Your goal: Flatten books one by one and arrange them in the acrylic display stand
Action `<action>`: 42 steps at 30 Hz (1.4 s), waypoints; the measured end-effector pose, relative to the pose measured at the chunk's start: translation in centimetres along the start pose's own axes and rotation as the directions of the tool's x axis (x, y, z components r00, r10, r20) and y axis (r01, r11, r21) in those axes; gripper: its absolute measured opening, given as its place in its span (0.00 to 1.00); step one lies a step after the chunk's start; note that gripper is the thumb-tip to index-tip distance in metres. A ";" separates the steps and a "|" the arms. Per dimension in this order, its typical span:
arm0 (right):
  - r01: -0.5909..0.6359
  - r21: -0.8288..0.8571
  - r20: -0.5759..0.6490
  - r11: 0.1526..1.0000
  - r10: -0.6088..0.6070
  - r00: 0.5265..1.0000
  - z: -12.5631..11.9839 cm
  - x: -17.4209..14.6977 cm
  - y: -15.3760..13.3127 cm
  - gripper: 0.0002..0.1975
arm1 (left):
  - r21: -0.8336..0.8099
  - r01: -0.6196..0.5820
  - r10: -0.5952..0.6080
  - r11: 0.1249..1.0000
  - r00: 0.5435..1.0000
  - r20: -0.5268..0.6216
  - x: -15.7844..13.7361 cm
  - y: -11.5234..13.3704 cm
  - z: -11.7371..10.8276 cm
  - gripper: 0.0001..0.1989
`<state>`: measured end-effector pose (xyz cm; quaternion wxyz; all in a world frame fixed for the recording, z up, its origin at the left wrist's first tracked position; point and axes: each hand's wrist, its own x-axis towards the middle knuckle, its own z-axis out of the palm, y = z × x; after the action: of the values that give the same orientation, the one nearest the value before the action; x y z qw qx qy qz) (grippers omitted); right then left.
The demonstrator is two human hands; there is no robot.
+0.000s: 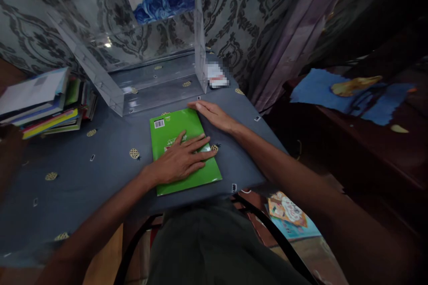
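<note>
A thin green book [174, 130] lies flat, back cover up with a barcode, on a dark grey cloth with small pineapple prints [100, 173]. My left hand [182, 158] rests palm down on the middle of the book, fingers spread. My right hand [214, 115] lies flat at the book's far right corner, fingertips touching its top edge. Neither hand grips anything.
A clear acrylic box [150, 75] stands open at the back of the table against patterned wallpaper. A stack of colourful books [47, 102] sits at the left. A dark wooden surface with a blue cloth [347, 93] is at the right. Chair frame [264, 227] below.
</note>
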<state>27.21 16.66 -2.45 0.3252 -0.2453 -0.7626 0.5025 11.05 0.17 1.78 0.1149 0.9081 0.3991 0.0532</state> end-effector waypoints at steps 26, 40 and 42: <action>0.169 -0.598 0.145 0.783 -0.101 0.984 2.1 -2.4 -1.1 0.22 | 0.129 -0.111 0.125 0.985 0.987 -0.100 -2.1 3.3 1.5 0.19; 0.282 -0.664 0.222 0.692 -0.178 0.959 1.9 -13.6 -2.9 0.27 | 0.142 -0.163 0.186 0.976 0.968 -0.168 -2.7 3.2 1.8 0.18; 0.286 -0.669 0.215 0.686 -0.190 0.958 1.8 -14.3 -2.9 0.28 | 0.152 -0.167 0.193 0.974 0.965 -0.179 -2.7 3.1 2.0 0.18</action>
<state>35.26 4.43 -3.81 0.2223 -0.2150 -0.9394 0.1481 11.84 -4.15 0.63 0.0082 0.9370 0.3266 0.1238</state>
